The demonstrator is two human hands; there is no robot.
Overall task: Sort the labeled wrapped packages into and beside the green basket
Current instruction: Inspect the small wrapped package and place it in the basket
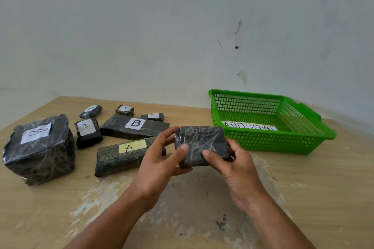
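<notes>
wrapped package (202,143) held in both hands

a dark, flat rectangular block in crinkled glossy film. the left hand (159,159) and right hand (234,166) curl their fingers round its two ends, holding it above the worn wooden table (303,198), near the front of the green basket (283,143) of plastic lattice.

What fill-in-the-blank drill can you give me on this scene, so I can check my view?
1. The left hand and right hand hold one package whose upper face shows ____ label.
2. The yellow label reads ____.
3. The long package with the white label reads ____.
4. The basket stands on the ____ side of the table.
Missing: no; A; B; right.
</notes>
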